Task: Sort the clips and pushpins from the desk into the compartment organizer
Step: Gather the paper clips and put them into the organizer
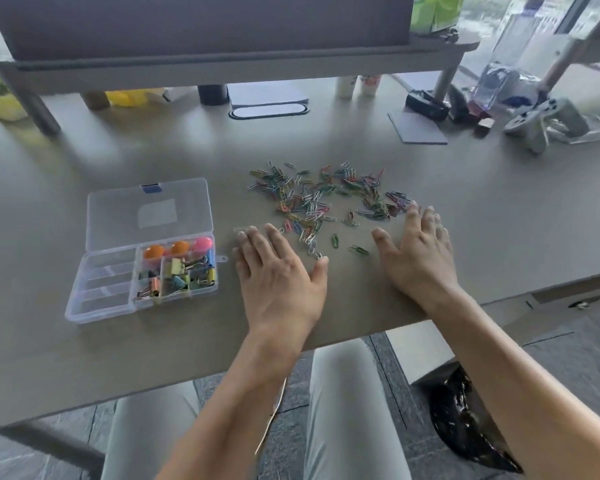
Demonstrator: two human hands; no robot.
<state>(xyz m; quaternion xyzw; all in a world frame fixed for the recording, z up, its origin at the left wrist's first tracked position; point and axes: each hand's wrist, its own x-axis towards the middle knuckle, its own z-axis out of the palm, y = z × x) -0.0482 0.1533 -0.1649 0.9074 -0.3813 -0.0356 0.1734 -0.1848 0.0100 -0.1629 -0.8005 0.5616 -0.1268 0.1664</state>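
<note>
Your left hand (278,271) & right hand (417,251) lie flat, fingers spread, on bench (84,358) flanking paper clips (323,199); organizer (142,251) sits left w/ lid open.

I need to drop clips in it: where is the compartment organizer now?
In the head view, the compartment organizer sits open on the desk, just left of the left hand, with the scattered paper clips farther to its right.

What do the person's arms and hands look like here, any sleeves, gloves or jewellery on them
Both forearms are bare up to the frame's edge, with no sleeves in view. The left hand and the right hand wear no gloves, and no watch or bracelet shows at either wrist. The picture is too soft to tell about rings.
</note>
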